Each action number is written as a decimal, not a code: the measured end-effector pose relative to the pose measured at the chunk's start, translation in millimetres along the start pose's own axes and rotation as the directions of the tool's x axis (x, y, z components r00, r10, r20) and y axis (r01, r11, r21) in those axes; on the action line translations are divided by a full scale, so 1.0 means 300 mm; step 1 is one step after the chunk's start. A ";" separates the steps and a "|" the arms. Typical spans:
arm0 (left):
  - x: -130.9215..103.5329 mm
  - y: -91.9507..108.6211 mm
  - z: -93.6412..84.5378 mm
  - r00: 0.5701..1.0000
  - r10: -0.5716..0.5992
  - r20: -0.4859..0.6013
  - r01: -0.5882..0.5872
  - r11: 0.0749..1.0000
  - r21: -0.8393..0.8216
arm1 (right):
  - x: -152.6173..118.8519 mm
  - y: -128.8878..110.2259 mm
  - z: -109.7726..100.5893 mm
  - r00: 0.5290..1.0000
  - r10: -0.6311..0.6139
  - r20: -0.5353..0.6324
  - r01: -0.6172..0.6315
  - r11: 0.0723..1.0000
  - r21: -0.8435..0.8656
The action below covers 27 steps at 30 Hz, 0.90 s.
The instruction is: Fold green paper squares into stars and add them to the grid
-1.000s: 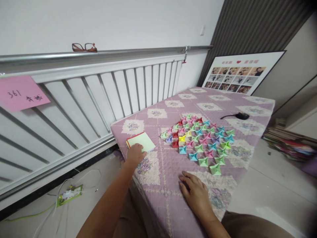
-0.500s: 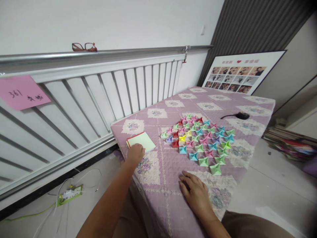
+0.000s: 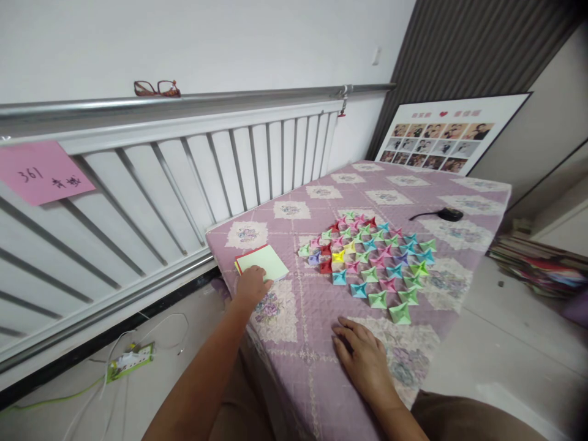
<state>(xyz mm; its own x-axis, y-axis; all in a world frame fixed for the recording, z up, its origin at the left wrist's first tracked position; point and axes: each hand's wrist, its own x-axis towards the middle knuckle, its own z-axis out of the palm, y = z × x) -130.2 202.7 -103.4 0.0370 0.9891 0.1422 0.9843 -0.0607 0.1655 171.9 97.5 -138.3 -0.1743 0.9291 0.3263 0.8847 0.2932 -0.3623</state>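
Observation:
My left hand [image 3: 252, 284] lies over the near left corner of a stack of square paper sheets [image 3: 274, 262], with pale green on top and red and yellow edges showing. Its fingers touch the top sheet and the thumb stands apart from them. Palm down on the tablecloth [image 3: 316, 331], my right hand [image 3: 362, 356] rests with loosely bent, slightly parted fingers and holds nothing. Just beyond it stand rows of small folded paper pieces [image 3: 377, 299] in green, blue, pink, red, yellow and purple, set out in a diamond-like group.
A black object with a strap [image 3: 449, 214] lies at the table's right side. Along the left edge runs a white radiator [image 3: 271, 159], with glasses [image 3: 157, 89] on the pipe above and a pink note [image 3: 43, 171]. A power strip [image 3: 131, 361] and cables lie on the floor.
My left thumb has moved away from the fingers, toward the near edge of the paper stack. My right hand and the folded pieces have stayed in place.

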 end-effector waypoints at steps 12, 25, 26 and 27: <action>-0.001 0.003 -0.004 1.000 -0.018 0.004 0.018 1.000 0.001 | -0.002 0.000 -0.002 1.000 0.014 0.014 -0.014 1.000 -0.005; -0.007 0.009 -0.012 0.999 -0.032 0.028 0.032 0.999 0.011 | 0.000 -0.004 -0.004 1.000 0.011 0.007 -0.011 1.000 0.002; -0.006 0.009 -0.012 0.999 -0.032 0.027 0.032 0.999 0.010 | 0.000 -0.004 -0.004 1.000 0.011 0.005 -0.011 1.000 0.002; -0.006 0.009 -0.012 0.999 -0.033 0.026 0.033 0.999 0.010 | 0.000 -0.004 -0.005 1.000 0.009 0.004 -0.009 1.000 0.003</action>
<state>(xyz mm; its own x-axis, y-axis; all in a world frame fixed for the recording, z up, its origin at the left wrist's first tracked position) -128.3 200.3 -99.5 0.0088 0.9938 0.1109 0.9866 -0.0267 0.1607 171.3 96.8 -136.6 -0.1678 0.9328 0.3190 0.8850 0.2851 -0.3682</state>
